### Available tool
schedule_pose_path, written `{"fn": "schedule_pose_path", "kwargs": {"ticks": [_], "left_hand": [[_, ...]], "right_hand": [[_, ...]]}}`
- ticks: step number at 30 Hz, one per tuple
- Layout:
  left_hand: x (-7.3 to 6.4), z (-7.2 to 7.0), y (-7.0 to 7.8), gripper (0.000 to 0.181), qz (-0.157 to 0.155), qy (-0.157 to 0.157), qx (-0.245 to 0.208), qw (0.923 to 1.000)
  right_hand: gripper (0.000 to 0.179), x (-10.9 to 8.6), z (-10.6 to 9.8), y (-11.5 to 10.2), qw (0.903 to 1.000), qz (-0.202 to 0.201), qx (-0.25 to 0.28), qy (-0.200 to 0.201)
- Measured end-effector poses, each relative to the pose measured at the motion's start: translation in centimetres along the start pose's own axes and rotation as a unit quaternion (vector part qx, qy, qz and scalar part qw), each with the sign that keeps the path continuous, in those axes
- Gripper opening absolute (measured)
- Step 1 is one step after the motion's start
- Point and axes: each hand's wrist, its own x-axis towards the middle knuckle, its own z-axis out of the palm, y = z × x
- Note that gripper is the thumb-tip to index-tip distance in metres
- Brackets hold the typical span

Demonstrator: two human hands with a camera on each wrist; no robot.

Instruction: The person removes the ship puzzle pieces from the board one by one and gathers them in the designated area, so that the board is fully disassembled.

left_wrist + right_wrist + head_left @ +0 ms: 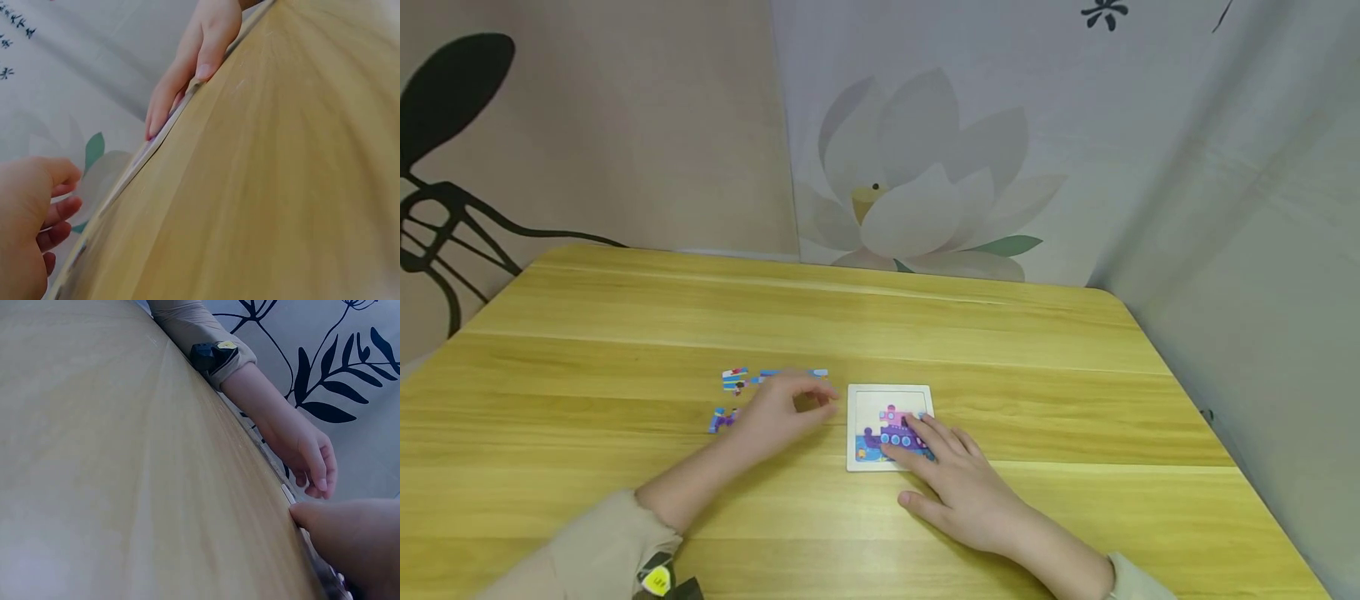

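Observation:
A square puzzle tray with a white border (852, 421) lies on the table, partly filled with pieces that show a purple and pink ship (895, 435) on blue water. My right hand (958, 483) rests its extended fingers on the tray's right part, covering some of the picture. Left of the tray, my left hand (782, 417) hovers above the table with loosely bent fingers and nothing visible between them. In the left wrist view, the fingers (59, 212) of that hand look relaxed and apart from the tray edge (159, 139).
Loose puzzle pieces lie left of the tray: a blue-and-white one (734, 379), a purple-blue one (722, 419) and a row of pieces (818, 373) partly behind my left hand. A curtain (925, 167) with a printed flower hangs behind the wooden table (1037, 375).

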Motion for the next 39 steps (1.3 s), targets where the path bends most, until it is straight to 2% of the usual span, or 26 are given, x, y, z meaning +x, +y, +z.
{"fn": "schedule_pose_path", "kwargs": {"ticks": [9,17,26,31,39], "left_hand": [[1.5,1.7,0.7,0.018,0.001,-0.047,0.001,0.9989],[3.0,3.2,1.0,0.023,0.035,-0.073,0.044,0.9958],[3.6,4.1,1.6,0.025,0.043,-0.11,0.088,0.9891],[3.7,4.3,1.8,0.027,0.034,-0.114,0.105,0.9873],[3.8,4.6,2.0,0.024,0.022,-0.107,0.108,0.9882]], "right_hand": [[0.053,0.0,0.1,0.0,1.0,-0.001,0.0,0.0],[0.053,0.0,0.1,0.1,1.0,-0.005,0.001,0.005],[0.054,0.1,0.1,0.2,0.9999,-0.011,0.003,0.006],[0.054,0.1,0.0,0.2,0.9999,-0.01,0.005,0.005],[0.054,0.0,-0.1,0.2,0.9999,-0.006,0.01,0.003]]}}
